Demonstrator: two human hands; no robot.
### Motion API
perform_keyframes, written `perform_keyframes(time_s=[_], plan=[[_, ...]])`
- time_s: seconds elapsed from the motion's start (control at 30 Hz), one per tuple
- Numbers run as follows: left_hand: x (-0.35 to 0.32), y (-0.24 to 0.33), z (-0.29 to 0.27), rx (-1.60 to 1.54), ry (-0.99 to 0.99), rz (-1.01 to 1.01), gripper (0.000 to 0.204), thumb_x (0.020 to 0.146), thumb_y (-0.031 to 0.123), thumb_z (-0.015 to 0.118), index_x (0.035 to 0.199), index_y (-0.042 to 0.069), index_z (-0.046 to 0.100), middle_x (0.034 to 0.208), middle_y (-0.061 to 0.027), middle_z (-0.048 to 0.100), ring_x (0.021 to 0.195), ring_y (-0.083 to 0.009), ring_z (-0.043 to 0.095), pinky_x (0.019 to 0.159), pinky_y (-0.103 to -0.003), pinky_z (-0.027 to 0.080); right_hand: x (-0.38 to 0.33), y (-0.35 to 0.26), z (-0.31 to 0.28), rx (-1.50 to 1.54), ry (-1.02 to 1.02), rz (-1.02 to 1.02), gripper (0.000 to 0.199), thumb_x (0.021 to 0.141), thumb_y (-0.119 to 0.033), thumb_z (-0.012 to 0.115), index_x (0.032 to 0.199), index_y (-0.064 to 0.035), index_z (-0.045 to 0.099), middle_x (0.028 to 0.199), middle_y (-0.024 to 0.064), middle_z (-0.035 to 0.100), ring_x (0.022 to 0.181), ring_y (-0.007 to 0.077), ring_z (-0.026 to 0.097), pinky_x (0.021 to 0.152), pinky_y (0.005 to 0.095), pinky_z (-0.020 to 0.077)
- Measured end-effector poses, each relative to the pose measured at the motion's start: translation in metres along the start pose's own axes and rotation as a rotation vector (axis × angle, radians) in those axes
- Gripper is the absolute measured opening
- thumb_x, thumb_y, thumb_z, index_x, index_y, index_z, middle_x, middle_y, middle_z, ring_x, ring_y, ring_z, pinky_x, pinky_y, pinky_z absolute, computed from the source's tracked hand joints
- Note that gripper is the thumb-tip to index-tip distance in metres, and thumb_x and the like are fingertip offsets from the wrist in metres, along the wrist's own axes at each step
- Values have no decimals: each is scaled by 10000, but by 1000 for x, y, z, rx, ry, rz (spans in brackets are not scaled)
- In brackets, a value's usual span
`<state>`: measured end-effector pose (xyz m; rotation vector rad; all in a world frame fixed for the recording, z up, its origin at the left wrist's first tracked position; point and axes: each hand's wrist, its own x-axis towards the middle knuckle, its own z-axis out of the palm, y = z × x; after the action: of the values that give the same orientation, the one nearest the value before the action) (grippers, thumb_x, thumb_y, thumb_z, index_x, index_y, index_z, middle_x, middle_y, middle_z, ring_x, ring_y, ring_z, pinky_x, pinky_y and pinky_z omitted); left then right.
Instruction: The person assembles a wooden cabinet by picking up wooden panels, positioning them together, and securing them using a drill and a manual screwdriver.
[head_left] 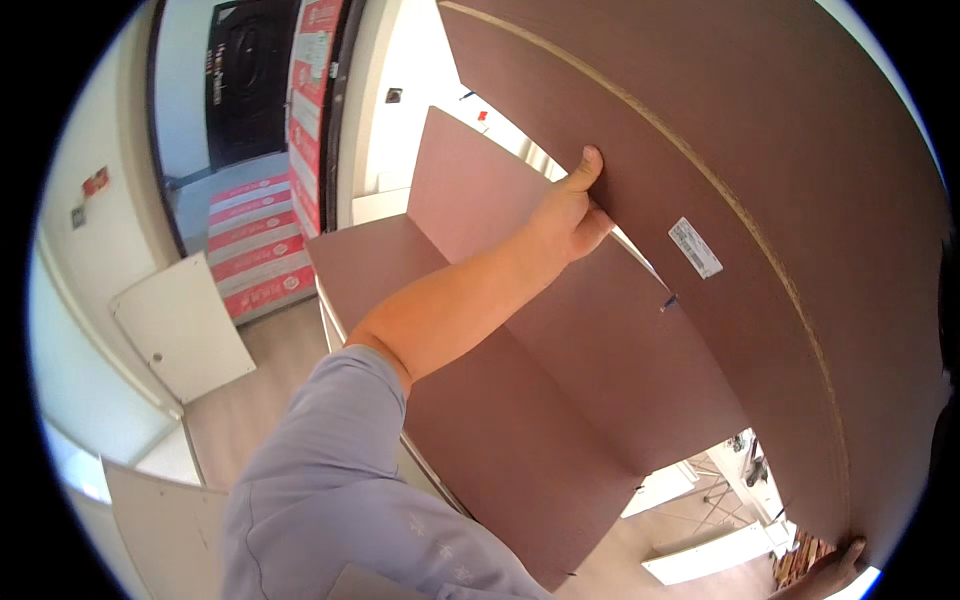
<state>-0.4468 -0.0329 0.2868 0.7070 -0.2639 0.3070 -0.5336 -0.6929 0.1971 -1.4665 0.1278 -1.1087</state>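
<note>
The left hand [572, 212] reaches far and up, its grip narrow on the edge of the large brown panel [800, 200], thumb on top. The panel leans over from the right, its long axis running from far left down to near right, where the right hand [835, 562] holds its lower corner; I cannot tell how its fingers close. Below stands a brown cabinet frame [560, 400] with an upright divider [470, 185].

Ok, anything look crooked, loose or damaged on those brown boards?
The big brown panel leans tilted over the cabinet carcass, held only by the left hand at its edge and the right hand at its lower corner. No visible damage.
</note>
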Motion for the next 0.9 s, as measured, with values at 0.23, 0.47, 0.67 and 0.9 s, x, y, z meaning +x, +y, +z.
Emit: perform_keyframes(time_s=[0.23,0.47,0.67,0.9], plan=[[49,-7,-24,-73,93,-62,759,986,605,515,1508,68,394,1522,-107,458,1415,-277,452,1191,-543,407,52,37,22,13,-31,-177,754,857,-289,835,1414,93,499,1421,192,579,1318,341,533,1192,460,359],[69,102,-4,-251,53,-13,781,962,645,514,1514,106,390,1527,-109,434,1429,-301,435,1184,-551,404,66,-149,53,-21,-43,-345,708,835,-204,848,1373,123,524,1357,199,618,1260,329,577,1180,419,376],[69,136,-16,-320,87,-1,775,955,650,520,1507,119,399,1517,-97,450,1423,-290,443,1163,-560,411,63,-201,70,-93,-38,-417,597,897,21,686,1435,135,452,1424,224,563,1302,335,555,1166,395,399],[64,148,-25,-345,87,-7,785,935,656,540,1491,117,412,1501,-92,463,1397,-284,470,1157,-551,425,22,-243,95,-164,22,-340,599,923,33,653,1464,125,414,1440,242,543,1340,360,526,1205,412,374]])
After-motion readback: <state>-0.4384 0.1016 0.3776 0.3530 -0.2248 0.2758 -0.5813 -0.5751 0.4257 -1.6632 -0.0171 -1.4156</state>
